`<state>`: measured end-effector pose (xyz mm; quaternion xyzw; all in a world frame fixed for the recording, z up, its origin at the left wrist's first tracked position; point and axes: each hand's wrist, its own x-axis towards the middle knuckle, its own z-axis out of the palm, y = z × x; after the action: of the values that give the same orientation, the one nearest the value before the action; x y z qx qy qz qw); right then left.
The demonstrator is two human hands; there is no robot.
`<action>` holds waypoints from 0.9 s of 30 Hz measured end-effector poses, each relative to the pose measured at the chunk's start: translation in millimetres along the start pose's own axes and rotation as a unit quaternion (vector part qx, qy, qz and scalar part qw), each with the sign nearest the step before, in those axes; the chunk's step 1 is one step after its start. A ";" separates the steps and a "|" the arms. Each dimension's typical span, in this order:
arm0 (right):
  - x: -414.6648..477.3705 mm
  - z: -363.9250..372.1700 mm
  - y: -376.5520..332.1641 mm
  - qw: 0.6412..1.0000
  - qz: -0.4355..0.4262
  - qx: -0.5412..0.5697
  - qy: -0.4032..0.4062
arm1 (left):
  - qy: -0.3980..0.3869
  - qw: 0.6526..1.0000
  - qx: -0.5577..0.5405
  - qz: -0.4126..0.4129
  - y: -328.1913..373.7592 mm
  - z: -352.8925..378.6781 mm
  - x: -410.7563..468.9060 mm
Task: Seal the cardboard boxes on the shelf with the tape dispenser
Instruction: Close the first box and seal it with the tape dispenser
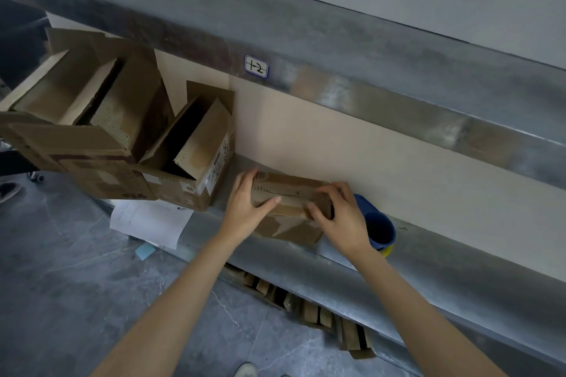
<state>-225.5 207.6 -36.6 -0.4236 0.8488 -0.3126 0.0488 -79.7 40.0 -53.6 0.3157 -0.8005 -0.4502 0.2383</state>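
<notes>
Flap-closing step, I judge: my left hand [245, 206] presses flat on the small cardboard box [291, 190], right hand [341, 217] grips its right end; next needs the blue tape dispenser [379, 229] just right.

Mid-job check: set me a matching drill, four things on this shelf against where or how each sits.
1 small box
2 blue tape dispenser
3 large box
4 label

A flaps open, far left
B on the upper beam
C between left hand and right hand
D just right of the right hand

Pairs: 1-C, 2-D, 3-A, 4-B
</notes>
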 end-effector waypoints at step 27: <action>17.5 27.4 5.3 0.986 -0.102 -0.103 -0.076 | -0.035 0.962 0.170 0.209 -13.3 10.2 19.0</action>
<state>-230.8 183.4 -58.3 -0.5336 0.8224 -0.1937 0.0374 -95.7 26.8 -68.3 0.1609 -0.9212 -0.2587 0.2422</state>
